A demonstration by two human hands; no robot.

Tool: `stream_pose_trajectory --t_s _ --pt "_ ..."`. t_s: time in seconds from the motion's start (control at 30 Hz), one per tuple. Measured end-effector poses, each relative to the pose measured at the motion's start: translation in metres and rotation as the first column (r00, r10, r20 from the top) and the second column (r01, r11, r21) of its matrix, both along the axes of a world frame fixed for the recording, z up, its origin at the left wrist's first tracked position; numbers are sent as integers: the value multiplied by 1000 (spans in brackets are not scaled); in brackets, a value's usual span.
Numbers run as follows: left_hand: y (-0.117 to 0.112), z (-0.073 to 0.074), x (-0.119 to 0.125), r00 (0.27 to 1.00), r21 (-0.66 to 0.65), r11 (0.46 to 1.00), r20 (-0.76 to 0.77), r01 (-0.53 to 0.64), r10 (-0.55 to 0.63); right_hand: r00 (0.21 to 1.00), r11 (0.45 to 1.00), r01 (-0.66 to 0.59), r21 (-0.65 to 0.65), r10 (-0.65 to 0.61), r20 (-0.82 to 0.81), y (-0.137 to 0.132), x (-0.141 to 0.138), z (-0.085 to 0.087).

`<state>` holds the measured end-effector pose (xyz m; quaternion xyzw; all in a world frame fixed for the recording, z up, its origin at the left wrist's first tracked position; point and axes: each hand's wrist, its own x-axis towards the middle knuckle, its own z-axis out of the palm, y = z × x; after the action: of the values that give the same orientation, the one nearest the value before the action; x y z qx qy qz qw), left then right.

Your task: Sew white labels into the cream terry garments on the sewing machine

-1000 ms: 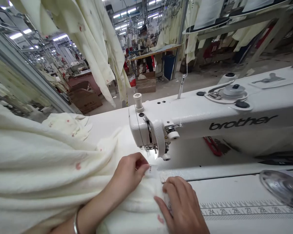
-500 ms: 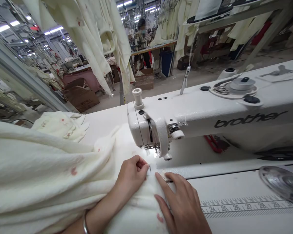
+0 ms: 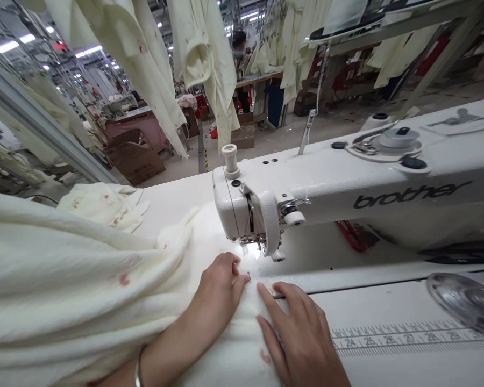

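A cream fabric (image 3: 76, 279) with small red spots is bunched over the left of the sewing table and runs up to the needle of a white Brother sewing machine (image 3: 347, 188). My left hand (image 3: 221, 285) rests curled on the fabric just in front of the presser foot (image 3: 256, 248), fingertips pinching its edge by a small white label. My right hand (image 3: 302, 333) lies flat on the fabric to the right, fingers stretched out, index fingertip at the seam edge. A bangle is on my left wrist.
A printed ruler (image 3: 407, 338) runs along the table's front right. A clear round dish (image 3: 463, 303) sits at the right edge. A folded cream piece (image 3: 105, 204) lies at the back left. Cream garments (image 3: 201, 59) hang overhead; a person (image 3: 240, 59) works far behind.
My left hand has crept forward towards the presser foot, covering most of the label. My right hand went from curled to flat, index finger extended to the seam. The view drifted slightly.
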<state>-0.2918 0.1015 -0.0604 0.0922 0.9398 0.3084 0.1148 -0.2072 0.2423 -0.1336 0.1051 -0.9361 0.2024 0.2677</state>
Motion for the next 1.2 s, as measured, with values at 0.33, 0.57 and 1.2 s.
stream_pose_trajectory --t_s 0.33,0.57,1.2 --pt "-37 -4 28 594 -475 660 -306 583 -744 999 1000 2 -20 -3 -36 0 0 -3" --pt "-41 -14 26 596 -510 645 -285 569 -751 1000 1000 -2 -27 2 -14 0 0 -3" --pt "-40 -26 26 623 -524 674 -307 521 -720 1000 1000 11 -22 -12 -24 1 0 -3"
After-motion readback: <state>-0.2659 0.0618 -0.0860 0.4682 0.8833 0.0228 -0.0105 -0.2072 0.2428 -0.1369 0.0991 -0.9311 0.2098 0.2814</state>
